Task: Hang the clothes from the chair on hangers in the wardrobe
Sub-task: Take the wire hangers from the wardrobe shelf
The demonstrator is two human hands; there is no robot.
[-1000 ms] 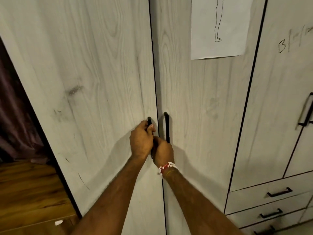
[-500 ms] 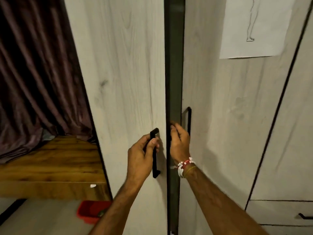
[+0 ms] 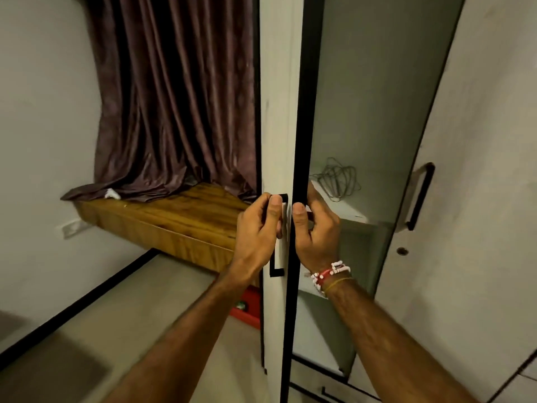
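Head view. Pulled the left door (image 3: 279, 112) and the right door (image 3: 453, 228) wider apart than a moment before. Opened up the wardrobe (image 3: 363, 82), so nearly ready for hanging. Gripped the black handle (image 3: 276, 266) with the left hand (image 3: 255, 228), fingers curled round it. Curled the right hand (image 3: 316, 231) on a dark door edge. Counted two hands, two doors, one shelf (image 3: 343, 210), one wire bundle (image 3: 338, 178), maybe hangers. Saw no clothes, no chair.

Home bedroom. Pale wood-grain wardrobe (image 3: 479, 141) with shelves fills centre and right. Dark maroon curtain (image 3: 174, 97) at upper left drapes onto a wooden ledge (image 3: 174, 219); floor (image 3: 139, 324) lower left.
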